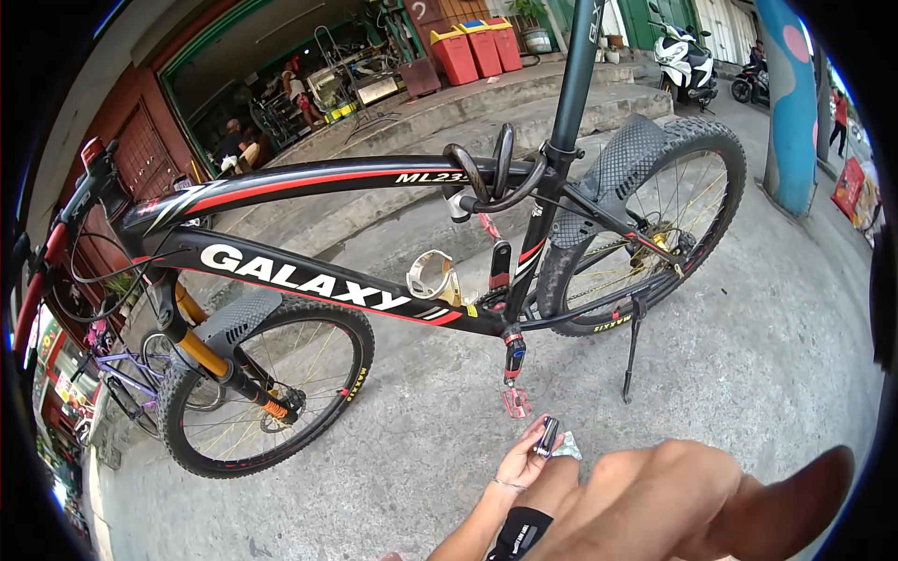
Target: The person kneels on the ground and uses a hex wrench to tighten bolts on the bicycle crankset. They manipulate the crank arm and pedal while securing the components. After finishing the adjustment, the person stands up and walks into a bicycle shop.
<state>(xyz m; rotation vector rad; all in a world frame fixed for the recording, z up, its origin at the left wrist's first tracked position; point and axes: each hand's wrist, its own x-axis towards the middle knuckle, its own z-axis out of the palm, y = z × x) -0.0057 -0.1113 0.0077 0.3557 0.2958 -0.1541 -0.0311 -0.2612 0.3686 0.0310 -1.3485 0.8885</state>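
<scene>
My left hand (526,461), with a thin bracelet at the wrist, is closed around a dark folding multi-tool (546,438). It is low in the view, just below the red pedal (515,403) of a black mountain bike and apart from it. Beside the tool, above my bent bare leg, shows a crumpled pale green and white piece (567,446) whose kind is unclear. I cannot make out my right hand. The bike's black frame (309,271) has red and white trim. It stands on its kickstand (634,351), with a pale bottle cage (433,277) on the down tube.
A thick dark lock (498,173) hangs near the seat post. Concrete steps (374,178) rise behind the bike toward an open shop with people inside. Red bins (456,58), a white scooter (686,58) and a blue painted post (791,122) stand farther back. A purple bicycle (131,374) is at left.
</scene>
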